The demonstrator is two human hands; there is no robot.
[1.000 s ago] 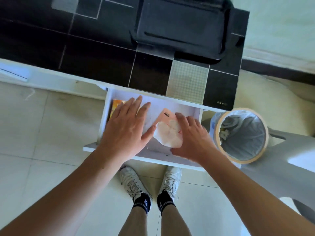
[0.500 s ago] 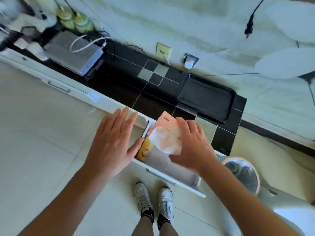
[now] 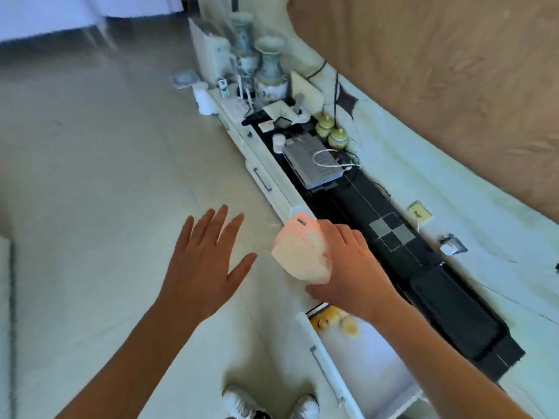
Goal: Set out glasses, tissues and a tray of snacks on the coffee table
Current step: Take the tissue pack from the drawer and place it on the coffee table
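Note:
My right hand (image 3: 351, 267) grips a pink-and-white snack packet (image 3: 299, 252) and holds it in the air above the floor, to the left of the low cabinet. My left hand (image 3: 205, 261) hovers beside it with fingers spread and nothing in it. A black tray (image 3: 453, 316) lies on the dark cabinet top at the right. Below my right wrist the white drawer (image 3: 357, 358) stands pulled out, with a yellow packet (image 3: 329, 319) in its far corner.
The long low cabinet (image 3: 272, 182) runs along the wall, carrying a grey device (image 3: 314, 164), two small green jars (image 3: 332, 133) and two tall vases (image 3: 269, 71). Pale tiled floor spreads to the left. My shoes (image 3: 242, 403) show at the bottom.
My right hand has lifted the snack packet out of the drawer. My left hand left the drawer and opened over the floor. My view swung left along the cabinet.

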